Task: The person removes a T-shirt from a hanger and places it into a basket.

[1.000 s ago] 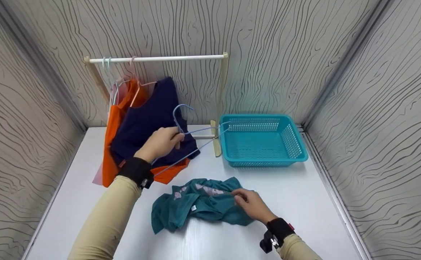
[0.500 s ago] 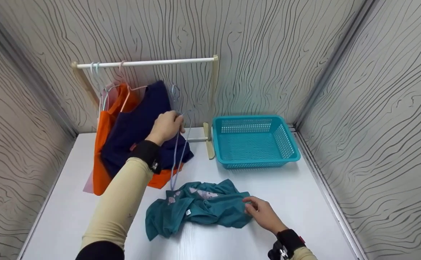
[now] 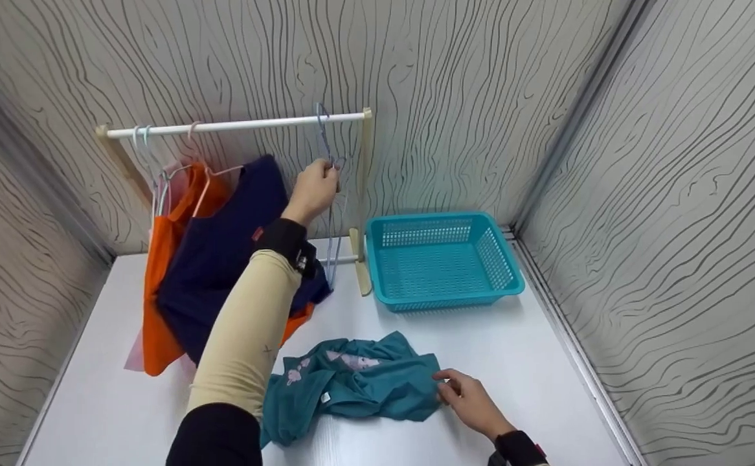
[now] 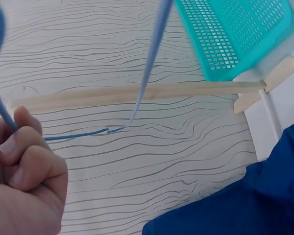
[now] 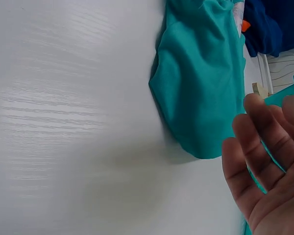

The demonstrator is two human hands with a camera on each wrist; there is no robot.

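Pale, dark-lined walls [image 3: 455,77] stand along the far and side edges of your white table [image 3: 520,362]. Grey strips [image 3: 580,110] rise by its far corners.

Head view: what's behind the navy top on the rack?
Behind the navy top, an orange garment shows at its left and lower right, with some pink cloth farther back. The rest of both is covered; whether anything else is there can't be seen.

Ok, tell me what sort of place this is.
Probably a small work booth: wood-grain-patterned walls stand on three sides of a white tabletop, which holds a clothes rack and a teal basket.
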